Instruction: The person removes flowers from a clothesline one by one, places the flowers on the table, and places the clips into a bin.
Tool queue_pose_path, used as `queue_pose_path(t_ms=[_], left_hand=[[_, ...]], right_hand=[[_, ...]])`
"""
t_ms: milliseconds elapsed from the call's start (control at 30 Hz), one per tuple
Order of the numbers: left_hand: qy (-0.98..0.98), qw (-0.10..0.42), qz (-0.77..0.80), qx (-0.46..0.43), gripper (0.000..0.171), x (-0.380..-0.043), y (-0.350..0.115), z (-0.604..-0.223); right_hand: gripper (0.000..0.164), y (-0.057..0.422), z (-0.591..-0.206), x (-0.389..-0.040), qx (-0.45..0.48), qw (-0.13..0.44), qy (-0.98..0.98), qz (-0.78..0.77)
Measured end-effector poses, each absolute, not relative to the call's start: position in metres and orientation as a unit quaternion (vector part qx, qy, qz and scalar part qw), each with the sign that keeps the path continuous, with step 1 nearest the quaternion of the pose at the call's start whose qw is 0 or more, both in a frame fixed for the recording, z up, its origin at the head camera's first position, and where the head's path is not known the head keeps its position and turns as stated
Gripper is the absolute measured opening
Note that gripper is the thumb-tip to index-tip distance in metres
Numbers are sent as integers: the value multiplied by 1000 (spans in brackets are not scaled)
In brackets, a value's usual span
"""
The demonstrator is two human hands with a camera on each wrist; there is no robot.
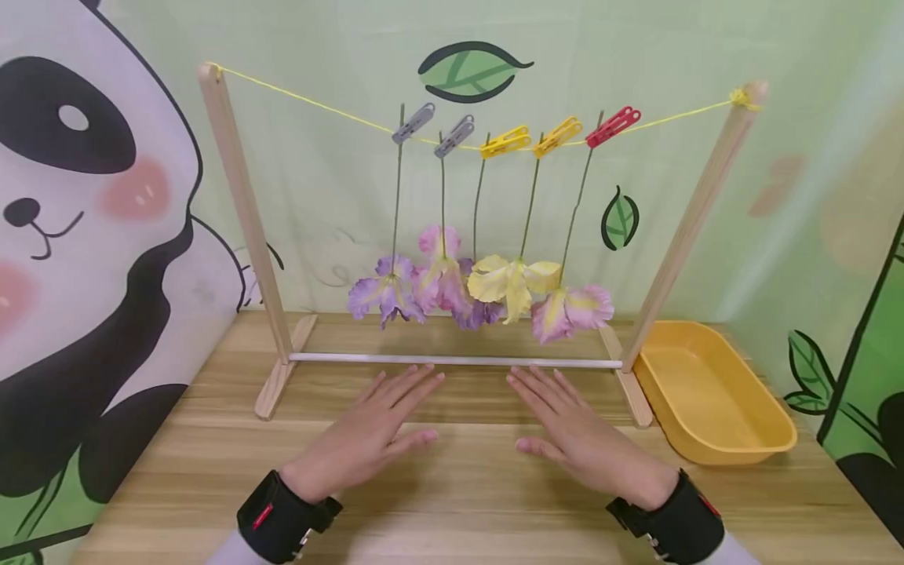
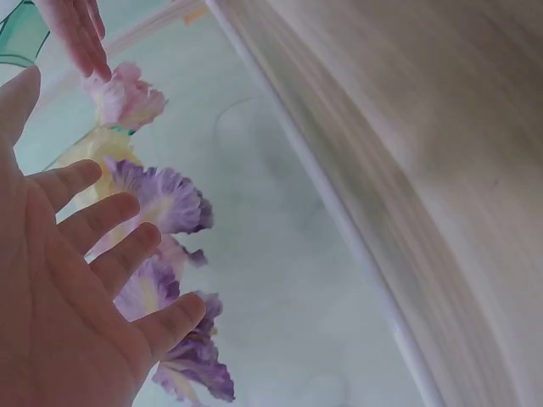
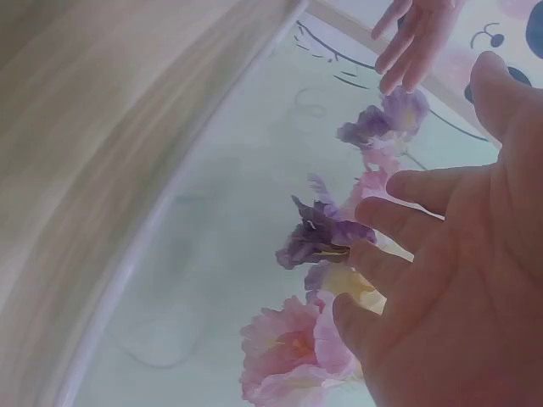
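Both hands are palm down with straight fingers in the head view, holding nothing. The left hand (image 1: pixel 374 431) is in front of the white rod (image 1: pixel 452 360) of a wooden rack, and the right hand (image 1: pixel 579 431) mirrors it. Behind them, artificial flowers hang head down from a yellow string (image 1: pixel 304 100): a purple flower (image 1: pixel 388 292), a pink flower (image 1: pixel 441 275), a yellow flower (image 1: pixel 515 282), a pink-yellow flower (image 1: pixel 570 310) and a dark purple flower (image 1: pixel 482 312), partly hidden. Grey clothespins (image 1: pixel 413 123), yellow clothespins (image 1: pixel 505 142) and a red clothespin (image 1: pixel 613 127) grip their stems.
A yellow-orange tray (image 1: pixel 713 392) stands at the right of the rack on the wooden table (image 1: pixel 452 502). The rack has a left post (image 1: pixel 247 212) and a right post (image 1: pixel 695 227). A cloth with a panda print (image 1: pixel 78 196) hangs behind and at the left.
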State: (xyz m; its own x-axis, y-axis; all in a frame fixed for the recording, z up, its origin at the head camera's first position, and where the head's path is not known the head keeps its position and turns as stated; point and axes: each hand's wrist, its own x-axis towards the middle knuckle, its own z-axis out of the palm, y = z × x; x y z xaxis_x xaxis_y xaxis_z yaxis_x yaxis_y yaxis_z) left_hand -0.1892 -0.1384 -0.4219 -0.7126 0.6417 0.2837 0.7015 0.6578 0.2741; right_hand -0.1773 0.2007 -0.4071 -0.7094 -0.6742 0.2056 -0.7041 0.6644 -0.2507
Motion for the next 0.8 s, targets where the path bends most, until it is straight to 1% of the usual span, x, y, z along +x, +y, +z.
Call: queue_pose_path(t_ms=[133, 267, 367, 533, 667, 800], left_hand=[[-901, 102, -197, -373, 70, -191, -136, -416], [-900, 109, -221, -360, 66, -193, -133, -409], [-898, 113, -238, -353, 66, -194, -133, -402], [-894, 134, -238, -355, 67, -196, -138, -391], [-889, 157, -239, -357, 64, -199, -143, -383], [-882, 170, -249, -362, 64, -203, -142, -376]], right_hand=[[76, 202, -401, -177, 383, 59, -907, 166], [76, 205, -392, -180, 388, 64, -900, 187], [76, 207, -382, -182, 387, 71, -898, 198], [75, 201, -371, -183, 386, 80, -897, 200], [75, 193, -359, -187, 400, 99, -889, 199], [76, 192, -340, -190, 416, 126, -883, 179]])
